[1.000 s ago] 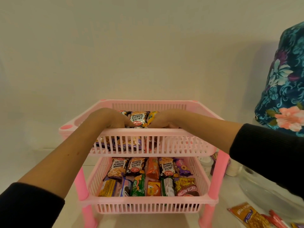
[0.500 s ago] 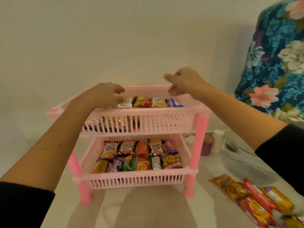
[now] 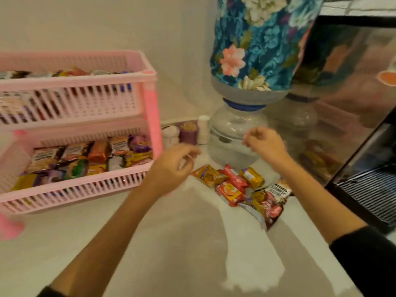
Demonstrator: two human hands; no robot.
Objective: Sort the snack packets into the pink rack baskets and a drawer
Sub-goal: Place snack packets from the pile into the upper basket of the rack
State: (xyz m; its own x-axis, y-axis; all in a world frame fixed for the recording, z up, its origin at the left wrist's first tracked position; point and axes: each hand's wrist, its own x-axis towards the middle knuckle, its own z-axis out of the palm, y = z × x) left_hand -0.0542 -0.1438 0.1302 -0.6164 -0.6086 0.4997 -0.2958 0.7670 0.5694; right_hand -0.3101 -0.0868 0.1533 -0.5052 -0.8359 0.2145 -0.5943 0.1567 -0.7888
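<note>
A pink rack stands on the left of the white desk, carrying two slatted baskets one above the other. The upper basket holds a row of snack packets whose tops show just above its rim and whose colours show through the slats; they are too blurred to read. The lower basket is packed with packets in two rows: pale peanut-style packs and an orange pack at the back, a purple one at the far right, and green, orange and yellow packs in front.

To the right of the rack, a loose pile of snack packets lies on the desk at the foot of a clear water dispenser jar, which carries a bottle under a blue floral cover. The pile includes an orange-brown pack, two red ones, a yellow one and a dark brown one nearest the camera.

Both hands hover above the desk, apart from every packet. The left hand hangs between the rack and the pile, its grip loosely curled around nothing. The right hand hangs above the pile in front of the jar, its grip likewise loosely curled and carrying nothing.

Small jars stand behind, by the wall. A dark appliance fills the right edge.
</note>
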